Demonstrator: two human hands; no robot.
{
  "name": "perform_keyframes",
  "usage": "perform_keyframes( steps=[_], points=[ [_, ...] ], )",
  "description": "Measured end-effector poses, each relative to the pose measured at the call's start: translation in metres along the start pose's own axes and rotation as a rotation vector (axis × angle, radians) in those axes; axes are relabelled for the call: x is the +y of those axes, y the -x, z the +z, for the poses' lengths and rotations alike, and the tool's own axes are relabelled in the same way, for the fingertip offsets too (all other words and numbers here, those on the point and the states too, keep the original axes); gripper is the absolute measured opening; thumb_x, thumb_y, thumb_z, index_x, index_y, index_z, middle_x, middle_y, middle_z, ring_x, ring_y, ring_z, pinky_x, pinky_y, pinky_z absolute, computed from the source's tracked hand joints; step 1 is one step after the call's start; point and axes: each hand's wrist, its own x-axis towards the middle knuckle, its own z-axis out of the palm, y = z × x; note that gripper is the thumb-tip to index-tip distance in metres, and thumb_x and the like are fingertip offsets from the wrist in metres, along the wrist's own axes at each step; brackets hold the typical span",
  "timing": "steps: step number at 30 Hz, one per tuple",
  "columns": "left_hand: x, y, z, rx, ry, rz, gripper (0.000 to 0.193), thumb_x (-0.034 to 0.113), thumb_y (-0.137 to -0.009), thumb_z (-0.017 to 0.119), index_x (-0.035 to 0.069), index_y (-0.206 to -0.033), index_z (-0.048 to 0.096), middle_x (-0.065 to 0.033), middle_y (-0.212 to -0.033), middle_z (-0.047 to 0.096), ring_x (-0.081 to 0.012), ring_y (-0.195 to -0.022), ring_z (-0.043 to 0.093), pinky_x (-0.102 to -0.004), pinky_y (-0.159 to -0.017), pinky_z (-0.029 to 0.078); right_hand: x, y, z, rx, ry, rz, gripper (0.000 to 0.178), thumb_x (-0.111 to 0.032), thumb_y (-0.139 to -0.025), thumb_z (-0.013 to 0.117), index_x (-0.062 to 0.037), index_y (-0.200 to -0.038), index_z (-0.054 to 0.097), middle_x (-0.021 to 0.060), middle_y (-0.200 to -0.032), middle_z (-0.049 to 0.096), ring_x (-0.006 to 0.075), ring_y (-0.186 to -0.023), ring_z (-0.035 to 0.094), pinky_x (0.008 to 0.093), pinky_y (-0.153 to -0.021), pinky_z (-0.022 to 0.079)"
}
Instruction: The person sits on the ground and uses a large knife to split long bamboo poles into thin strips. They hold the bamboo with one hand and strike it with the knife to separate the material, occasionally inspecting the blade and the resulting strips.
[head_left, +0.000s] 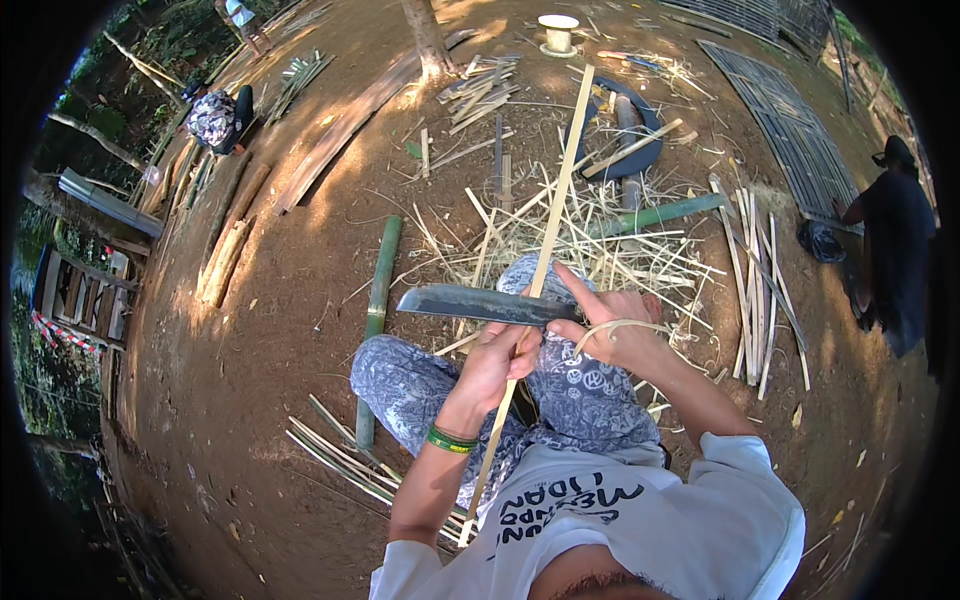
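A long pale bamboo strip [557, 215] runs slantwise from near my waist to well beyond my knees. My left hand [492, 362], with a green band at the wrist, is closed around the strip below the blade. In my right hand [615, 325] is the handle of a machete [470, 303], its dark broad blade pointing left and lying across the strip. The index finger of that hand stretches forward beside the strip; most of the handle is hidden. A thin curled shaving [620, 324] hangs over the right hand.
Loose bamboo shavings [640, 262] lie beyond my knees, around a green bamboo pole [665, 213] and a black ring [645, 155]. Another green pole [382, 275] and split strips [340, 450] lie left; more strips [755, 290] lie right. Other people [890, 235] [215, 118] are farther off.
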Motion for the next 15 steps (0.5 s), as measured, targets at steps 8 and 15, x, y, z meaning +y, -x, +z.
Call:
perform_keyframes(
  steps=[8,15],
  points=[
    [-0.03,0.006,0.001,0.057,-0.052,-0.06,0.015,0.021,-0.109,0.039,0.013,-0.109,0.051,0.0024,-0.073,0.041,-0.0038,-0.05,0.031,-0.0193,-0.042,0.024,0.02,0.024,0.036,-0.021,-0.133,0.13,0.087,-0.066,-0.086,0.062,-0.025,-0.156,0.031,0.0221,-0.062,0.062,0.0436,-0.061,0.066,0.0548,-0.056,0.048],
    [-0.037,0.001,0.0,0.111,-0.038,-0.058,0.016,0.018,-0.109,0.04,0.01,-0.111,0.055,0.0038,-0.071,0.039,-0.0039,-0.051,0.032,-0.0201,-0.042,0.025,0.021,0.024,0.037,-0.075,-0.071,0.072,0.094,-0.072,-0.086,0.056,-0.023,-0.159,0.021,0.0192,-0.056,0.058,0.0433,-0.056,0.063,0.0569,-0.055,0.045]
  ],
)
